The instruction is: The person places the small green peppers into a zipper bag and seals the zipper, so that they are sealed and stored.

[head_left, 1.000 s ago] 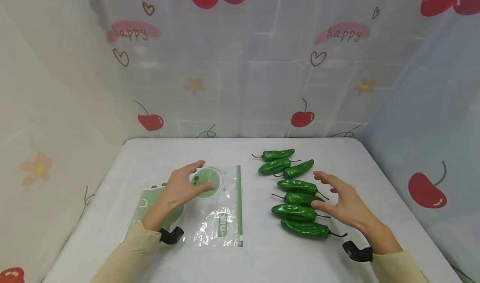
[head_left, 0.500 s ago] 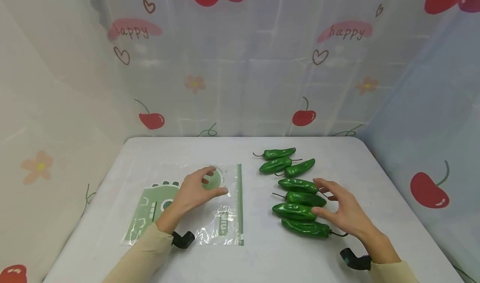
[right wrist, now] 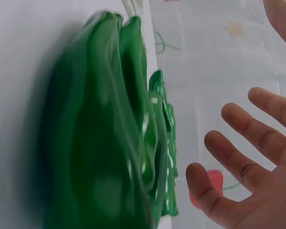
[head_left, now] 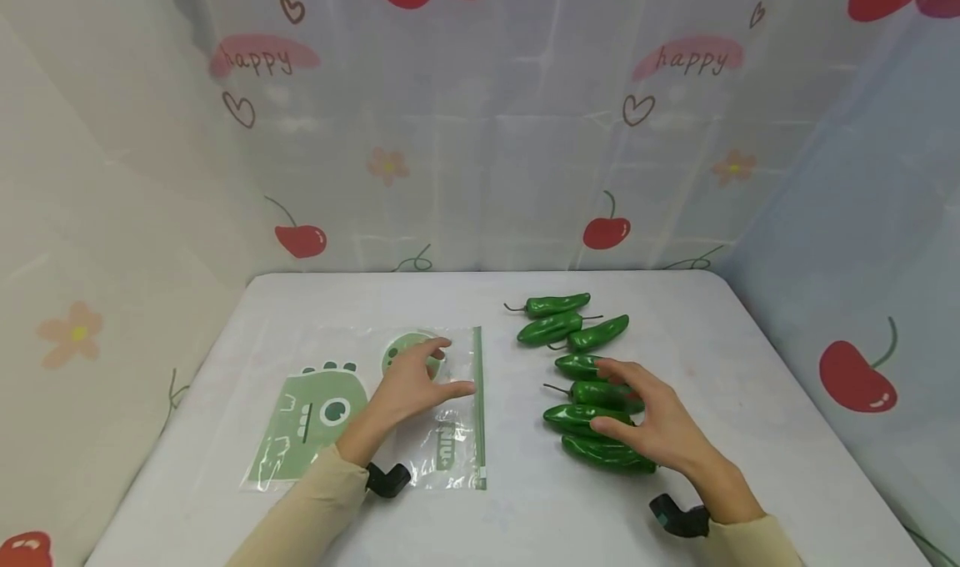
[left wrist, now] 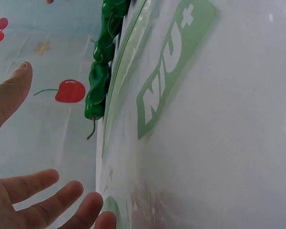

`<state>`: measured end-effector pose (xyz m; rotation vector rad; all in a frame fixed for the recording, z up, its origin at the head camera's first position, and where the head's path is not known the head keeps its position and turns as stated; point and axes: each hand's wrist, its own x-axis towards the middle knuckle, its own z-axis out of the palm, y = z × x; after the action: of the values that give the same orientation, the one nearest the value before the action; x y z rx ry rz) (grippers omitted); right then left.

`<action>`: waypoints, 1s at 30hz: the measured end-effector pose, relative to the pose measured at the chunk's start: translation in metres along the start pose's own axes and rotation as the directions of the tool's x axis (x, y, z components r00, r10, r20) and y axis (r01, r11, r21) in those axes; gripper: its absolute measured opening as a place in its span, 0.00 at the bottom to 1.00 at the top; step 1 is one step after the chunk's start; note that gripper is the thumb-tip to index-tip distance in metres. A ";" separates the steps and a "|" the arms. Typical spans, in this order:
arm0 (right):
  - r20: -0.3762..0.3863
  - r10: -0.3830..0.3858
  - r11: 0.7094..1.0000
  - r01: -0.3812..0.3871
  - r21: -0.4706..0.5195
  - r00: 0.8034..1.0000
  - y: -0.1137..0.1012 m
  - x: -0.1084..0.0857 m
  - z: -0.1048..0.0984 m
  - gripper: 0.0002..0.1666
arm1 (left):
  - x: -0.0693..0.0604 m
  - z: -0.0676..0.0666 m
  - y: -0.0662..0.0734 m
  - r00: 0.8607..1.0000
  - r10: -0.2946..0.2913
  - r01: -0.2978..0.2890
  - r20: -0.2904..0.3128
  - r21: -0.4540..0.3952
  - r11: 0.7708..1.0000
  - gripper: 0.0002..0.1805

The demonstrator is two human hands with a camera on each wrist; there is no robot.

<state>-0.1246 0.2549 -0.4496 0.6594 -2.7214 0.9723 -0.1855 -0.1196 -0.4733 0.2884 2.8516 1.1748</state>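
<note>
A clear zip bag (head_left: 405, 467) with a green monster print lies flat on the table, its green zip edge facing right. Over its right half hovers my left hand (head_left: 405, 392), thumb and fingers spread, holding nothing. To the right of the bag, several green peppers (head_left: 576, 418) lie in a rough column. My right hand (head_left: 660, 425) is above the right ends of the nearer peppers, fingers apart with nothing gripped. In the right wrist view its fingers (right wrist: 238, 162) stand clear of the nearest pepper (right wrist: 95, 133). The left wrist view shows the bag's printed lettering (left wrist: 167, 67) below the hand.
A white table (head_left: 517, 525) carries everything. A patterned curtain (head_left: 487, 167) rises behind its far edge, with more cloth at the left and right sides. Dark wrist cameras (head_left: 678, 517) sit on both wrists.
My left hand has moved right across the bag toward its zip edge. My right hand has shifted left over the peppers. Bag and peppers lie as before.
</note>
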 end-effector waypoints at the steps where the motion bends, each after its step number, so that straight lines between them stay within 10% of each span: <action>1: 0.006 -0.001 1.000 0.001 0.008 1.000 -0.002 0.002 0.002 0.45 | 0.000 0.001 0.001 1.000 0.007 -0.007 -0.002 0.005 1.000 0.51; 30: 0.024 0.029 0.982 -0.033 0.187 0.999 -0.039 0.054 0.055 0.34 | 0.002 0.022 0.009 0.997 -0.066 0.062 0.034 0.084 0.995 0.47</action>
<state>-0.1556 0.1746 -0.4536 0.6628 -2.6875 1.2480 -0.1841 -0.0982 -0.4824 0.2176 2.8591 1.0311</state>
